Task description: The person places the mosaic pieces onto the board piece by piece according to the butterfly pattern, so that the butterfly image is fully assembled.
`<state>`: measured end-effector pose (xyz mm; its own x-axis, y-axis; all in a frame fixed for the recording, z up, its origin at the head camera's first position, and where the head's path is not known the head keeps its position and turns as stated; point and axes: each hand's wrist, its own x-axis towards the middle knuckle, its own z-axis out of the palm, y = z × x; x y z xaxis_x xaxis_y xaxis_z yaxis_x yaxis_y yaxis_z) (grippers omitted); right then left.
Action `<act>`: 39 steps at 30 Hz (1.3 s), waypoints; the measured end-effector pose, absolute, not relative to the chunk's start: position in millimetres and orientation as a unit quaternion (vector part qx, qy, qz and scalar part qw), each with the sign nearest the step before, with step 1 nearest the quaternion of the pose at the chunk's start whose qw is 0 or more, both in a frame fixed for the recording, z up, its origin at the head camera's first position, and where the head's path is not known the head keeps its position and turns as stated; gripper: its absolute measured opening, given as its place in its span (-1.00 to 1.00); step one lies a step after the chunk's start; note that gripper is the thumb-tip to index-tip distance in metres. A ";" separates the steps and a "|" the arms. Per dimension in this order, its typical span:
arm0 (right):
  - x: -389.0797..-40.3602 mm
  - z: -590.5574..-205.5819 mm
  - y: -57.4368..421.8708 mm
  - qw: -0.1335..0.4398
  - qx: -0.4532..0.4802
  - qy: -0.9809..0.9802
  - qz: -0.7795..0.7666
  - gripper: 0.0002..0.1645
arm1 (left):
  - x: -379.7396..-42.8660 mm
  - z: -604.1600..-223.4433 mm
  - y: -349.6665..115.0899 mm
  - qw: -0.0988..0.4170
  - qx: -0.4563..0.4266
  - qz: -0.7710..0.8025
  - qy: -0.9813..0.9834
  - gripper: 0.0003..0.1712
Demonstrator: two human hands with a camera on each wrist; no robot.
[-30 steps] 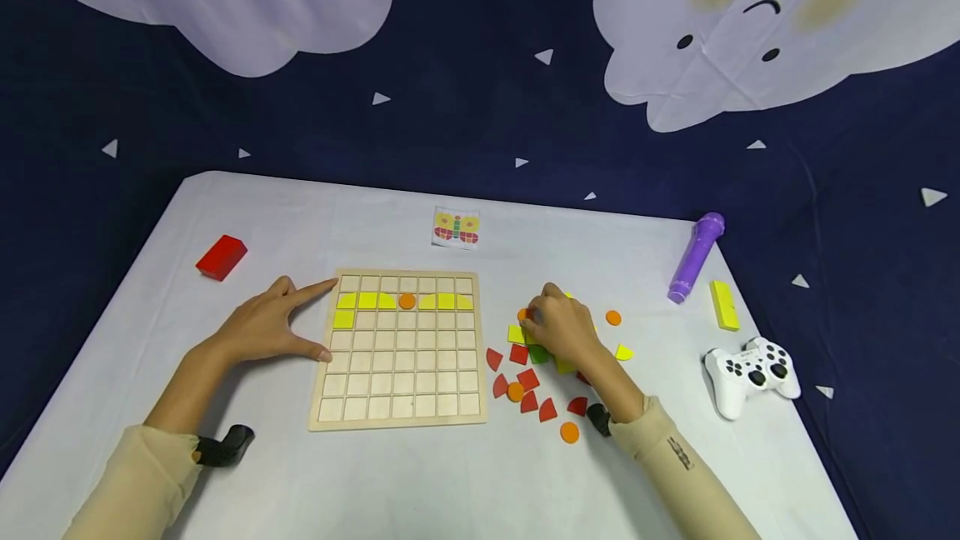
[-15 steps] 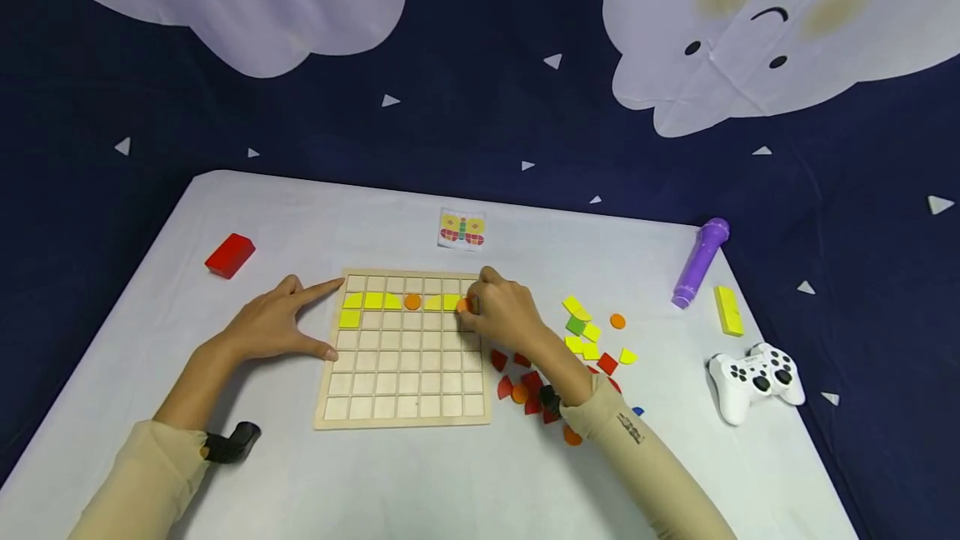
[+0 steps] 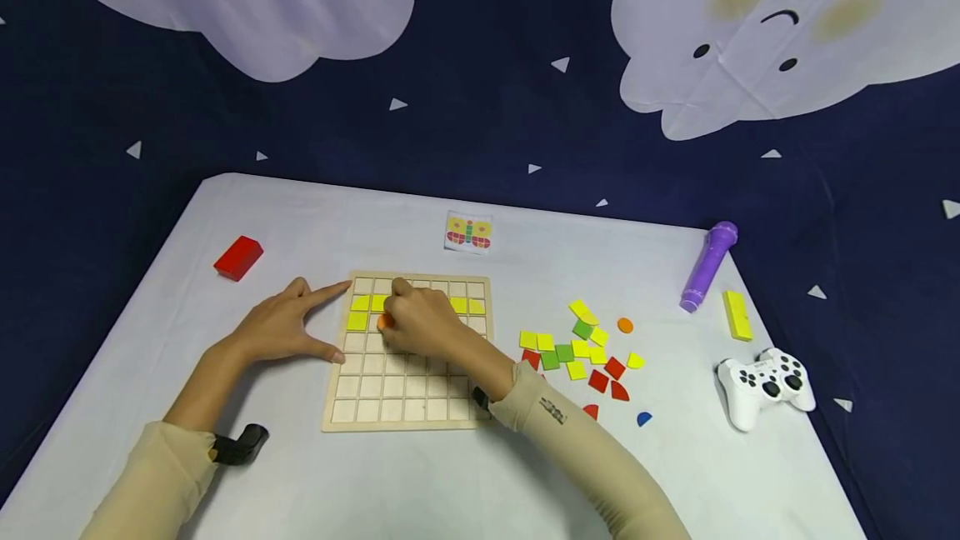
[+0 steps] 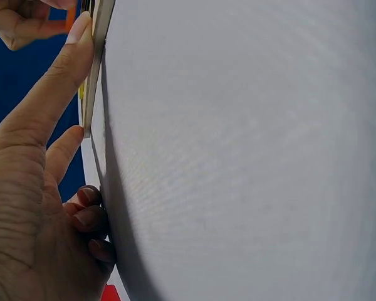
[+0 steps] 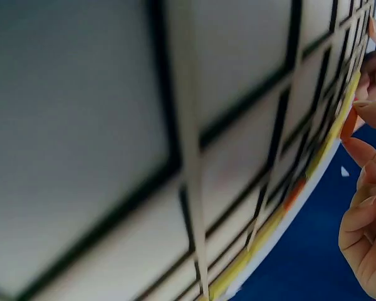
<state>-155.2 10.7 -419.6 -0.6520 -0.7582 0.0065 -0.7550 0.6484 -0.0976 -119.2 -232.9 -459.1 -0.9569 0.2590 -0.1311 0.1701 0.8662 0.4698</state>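
Note:
In the head view, my right hand [image 3: 423, 322] pinches an orange disc [image 3: 385, 322] over the upper left of a wooden grid board [image 3: 345, 411]. The right wrist view shows that disc [image 5: 349, 122] on edge between thumb and fingertip, close above the yellow tiles. My left hand [image 3: 273, 327] spreads thumb and index finger along the board's left edge, both touching it. Its other fingers are bent under in the left wrist view. Yellow square tiles [image 3: 357, 321] fill part of the grid's upper rows, partly hidden by my right hand. A second orange disc [image 5: 294, 194] lies among them.
Loose yellow, green and red tiles [image 3: 564, 353] lie right of the board. A butterfly picture card [image 3: 468, 232] lies behind it. A red block [image 3: 238, 258] is at left; a purple microphone [image 3: 708, 266], yellow block [image 3: 737, 316] and white game controller [image 3: 766, 387] are at right.
My right hand has gone from the loose pieces leftward across to the board's upper left, carrying an orange disc. My left hand stays at the board's edge.

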 end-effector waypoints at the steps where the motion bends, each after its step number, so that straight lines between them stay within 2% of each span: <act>1: -155.2 -421.0 8.7 0.020 -0.420 0.906 -0.042 -0.79 | -119.1 -459.3 -233.0 0.095 0.112 0.233 0.961 0.36; 7: -157.0 -427.0 3.4 0.021 -0.423 0.905 -0.047 -0.85 | -119.9 -461.2 -233.7 0.091 0.113 0.234 0.961 0.35; 23: -159.5 -426.6 -7.2 0.080 -0.355 0.927 -0.086 -0.94 | -119.1 -459.1 -232.0 0.099 0.109 0.235 0.961 0.35; 32: -159.8 -420.6 2.4 0.115 -0.328 0.930 -0.121 -0.72 | -119.3 -460.0 -231.1 0.105 0.105 0.239 0.960 0.35; 39: -151.2 -399.2 52.4 0.070 -0.343 0.929 -0.118 -0.68 | -119.1 -459.4 -230.7 0.103 0.096 0.235 0.962 0.35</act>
<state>-151.2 52.4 -399.2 -0.7549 -0.6540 -0.0493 -0.6209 0.7369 -0.2674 -119.1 -230.7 -459.4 -0.9603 0.2336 -0.1527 0.1367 0.8708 0.4722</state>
